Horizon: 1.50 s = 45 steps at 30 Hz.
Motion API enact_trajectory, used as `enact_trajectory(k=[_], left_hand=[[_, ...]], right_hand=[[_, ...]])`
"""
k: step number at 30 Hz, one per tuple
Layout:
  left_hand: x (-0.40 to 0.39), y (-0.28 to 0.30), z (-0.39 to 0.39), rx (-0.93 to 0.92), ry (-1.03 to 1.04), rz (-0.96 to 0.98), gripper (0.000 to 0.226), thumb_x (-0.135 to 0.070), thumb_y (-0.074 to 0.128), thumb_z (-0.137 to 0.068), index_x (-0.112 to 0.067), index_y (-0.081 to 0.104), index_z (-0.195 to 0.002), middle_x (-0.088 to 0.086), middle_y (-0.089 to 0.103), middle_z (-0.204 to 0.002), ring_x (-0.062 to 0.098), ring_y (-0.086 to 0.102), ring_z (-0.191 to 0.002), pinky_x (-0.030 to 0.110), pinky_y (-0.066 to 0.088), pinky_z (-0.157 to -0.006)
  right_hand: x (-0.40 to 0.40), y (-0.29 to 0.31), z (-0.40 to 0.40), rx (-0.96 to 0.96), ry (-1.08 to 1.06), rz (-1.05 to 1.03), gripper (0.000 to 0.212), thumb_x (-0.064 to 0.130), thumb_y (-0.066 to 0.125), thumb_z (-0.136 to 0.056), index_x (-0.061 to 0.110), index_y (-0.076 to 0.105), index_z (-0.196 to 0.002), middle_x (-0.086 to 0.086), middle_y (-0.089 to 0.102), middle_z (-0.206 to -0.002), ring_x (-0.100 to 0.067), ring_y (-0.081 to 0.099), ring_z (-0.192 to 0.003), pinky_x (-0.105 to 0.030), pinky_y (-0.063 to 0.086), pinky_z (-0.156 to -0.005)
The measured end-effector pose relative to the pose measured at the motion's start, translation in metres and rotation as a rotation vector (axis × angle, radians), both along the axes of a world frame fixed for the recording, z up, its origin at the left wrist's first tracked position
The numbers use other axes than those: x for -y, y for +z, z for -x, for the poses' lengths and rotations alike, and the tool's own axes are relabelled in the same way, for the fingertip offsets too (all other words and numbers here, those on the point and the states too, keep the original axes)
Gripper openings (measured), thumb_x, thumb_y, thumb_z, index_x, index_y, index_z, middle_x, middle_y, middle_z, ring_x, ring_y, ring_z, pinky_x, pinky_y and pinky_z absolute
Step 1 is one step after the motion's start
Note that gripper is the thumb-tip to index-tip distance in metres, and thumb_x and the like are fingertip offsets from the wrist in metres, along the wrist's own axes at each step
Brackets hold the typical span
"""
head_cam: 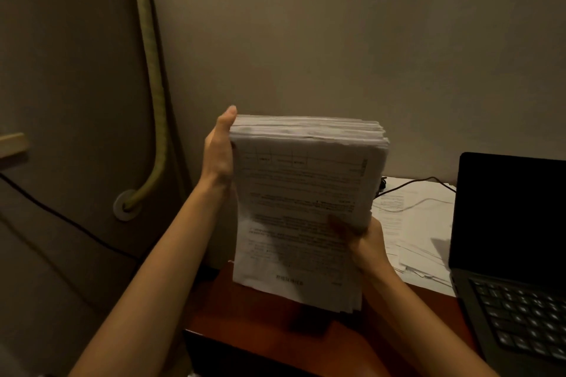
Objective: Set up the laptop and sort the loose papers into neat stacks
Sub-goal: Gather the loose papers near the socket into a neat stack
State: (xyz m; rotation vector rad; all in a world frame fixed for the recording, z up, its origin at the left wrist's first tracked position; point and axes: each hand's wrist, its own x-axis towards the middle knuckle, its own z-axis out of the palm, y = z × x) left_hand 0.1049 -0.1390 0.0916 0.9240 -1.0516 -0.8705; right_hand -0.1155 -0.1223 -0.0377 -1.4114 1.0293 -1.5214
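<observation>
1. Paper stack [306, 208]: thick bundle of printed sheets, held up in the air above the near left part of the desk [245, 315], clear of the desktop.
2. Long axis running near-to-far, far end tipped upward; top edge toward the wall [337, 40], printed face turned to the camera. Far-end sheet edges slightly uneven.
3. Left hand [219, 150]: flat against the left long edge near the far end, fingers straight, thumb tip above the top corner; pressing, not curled round.
4. Right hand [364, 242]: gripping the right edge lower down, thumb over the printed face, remaining fingers hidden behind the sheets.
5. Loose papers [410, 229]: spread flat on the desk to the right of the stack, overlapping, next to the laptop.
6. Laptop [508, 254]: open at far right, screen dark, keyboard facing near; partly cut off by the frame edge.
7. Black cable [410, 184] crossing over the loose papers toward the laptop.
8. Desk reddish-brown wood, set against a plain beige wall; dim warm light.
9. Left side: green hose [153, 86] hanging down the wall to a round fitting [125, 205]; dark wire running diagonally below.
10. Print on top sheet: dense lines and a ruled table near the top; too blurred to read. No brand visible.
</observation>
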Motion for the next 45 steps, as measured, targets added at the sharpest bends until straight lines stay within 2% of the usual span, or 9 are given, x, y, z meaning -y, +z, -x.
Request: enact_trajectory(k=[2, 5, 10, 15, 20, 30, 35, 39, 45], left_hand=[[-0.001, -0.006, -0.006, 0.094, -0.047, 0.091, 0.083, -0.08, 0.06, -0.057, -0.017, 0.061, -0.111, 0.012, 0.064, -0.114, 0.03, 0.061, -0.105, 0.048, 0.048, -0.095], [0.0, -0.031, -0.019, 0.178, -0.184, 0.15, 0.087, -0.073, 0.077, -0.046, -0.024, 0.054, -0.114, -0.002, 0.067, -0.106, 0.013, 0.066, -0.095, 0.028, 0.055, -0.075], [-0.005, -0.088, -0.017, 0.309, -0.303, -0.129, 0.083, -0.063, 0.085, -0.04, -0.023, 0.064, -0.109, 0.002, 0.072, -0.104, 0.021, 0.068, -0.099, 0.03, 0.057, -0.078], [-0.01, -0.089, -0.005, 0.166, -0.241, -0.106, 0.034, -0.024, 0.077, -0.07, -0.015, 0.066, -0.101, 0.001, 0.073, -0.097, 0.021, 0.07, -0.094, 0.032, 0.059, -0.073], [-0.009, -0.114, 0.003, 0.226, -0.147, -0.069, 0.027, -0.009, 0.074, -0.075, -0.021, 0.065, -0.098, -0.003, 0.07, -0.099, 0.009, 0.068, -0.094, 0.023, 0.057, -0.072], [-0.016, -0.145, 0.002, 0.264, -0.202, -0.35, 0.034, -0.008, 0.081, -0.07, -0.005, 0.07, -0.103, 0.01, 0.073, -0.101, 0.021, 0.071, -0.09, 0.037, 0.058, -0.081], [-0.03, -0.147, -0.026, 0.513, -0.33, -0.613, 0.022, -0.016, 0.079, -0.074, -0.014, 0.072, -0.096, 0.0, 0.075, -0.091, 0.015, 0.072, -0.082, 0.025, 0.055, -0.069], [-0.041, -0.161, -0.047, 0.668, -0.332, -0.785, 0.024, -0.029, 0.075, -0.077, -0.015, 0.071, -0.097, 0.0, 0.074, -0.096, 0.018, 0.07, -0.088, 0.033, 0.055, -0.082], [-0.049, -0.153, -0.065, 0.794, -0.299, -0.782, 0.021, -0.027, 0.077, -0.076, -0.02, 0.07, -0.094, -0.005, 0.073, -0.092, 0.014, 0.07, -0.084, 0.028, 0.055, -0.074]], right_hand=[[-0.002, -0.003, 0.0, 0.025, -0.01, 0.016, 0.013, 0.012, 0.064, -0.085, 0.022, 0.062, -0.093, 0.004, 0.067, -0.095, -0.011, 0.066, -0.087, -0.021, 0.055, -0.067], [-0.005, -0.004, 0.003, -0.005, -0.054, 0.101, 0.011, 0.006, 0.061, -0.088, 0.017, 0.065, -0.089, -0.001, 0.068, -0.09, -0.009, 0.067, -0.082, -0.021, 0.055, -0.066], [-0.004, 0.014, 0.003, 0.054, -0.055, 0.121, 0.017, 0.002, 0.064, -0.084, 0.018, 0.063, -0.084, 0.003, 0.067, -0.084, 0.0, 0.066, -0.074, -0.017, 0.055, -0.064], [-0.004, 0.037, 0.005, 0.052, -0.024, 0.141, 0.015, 0.012, 0.066, -0.084, 0.02, 0.061, -0.095, 0.007, 0.068, -0.092, -0.003, 0.068, -0.082, -0.018, 0.055, -0.066], [0.001, 0.019, 0.003, 0.023, -0.023, 0.043, 0.019, 0.02, 0.066, -0.084, 0.028, 0.057, -0.098, 0.008, 0.063, -0.1, -0.004, 0.061, -0.094, -0.014, 0.054, -0.068], [-0.002, -0.012, 0.01, -0.132, -0.006, -0.05, 0.022, 0.013, 0.065, -0.087, 0.018, 0.063, -0.109, 0.008, 0.068, -0.102, -0.001, 0.066, -0.091, -0.018, 0.055, -0.076], [-0.016, -0.03, 0.005, -0.274, 0.035, -0.35, 0.028, 0.018, 0.068, -0.087, 0.013, 0.067, -0.114, 0.001, 0.069, -0.111, -0.008, 0.067, -0.094, -0.022, 0.054, -0.08], [-0.027, -0.046, -0.011, -0.357, 0.112, -0.568, 0.031, 0.021, 0.07, -0.085, 0.009, 0.067, -0.115, -0.003, 0.069, -0.115, -0.017, 0.067, -0.1, -0.033, 0.053, -0.089], [-0.04, -0.043, -0.03, -0.506, 0.142, -0.63, 0.025, 0.02, 0.059, -0.085, 0.013, 0.068, -0.108, 0.001, 0.07, -0.109, -0.017, 0.068, -0.093, -0.036, 0.056, -0.084]])
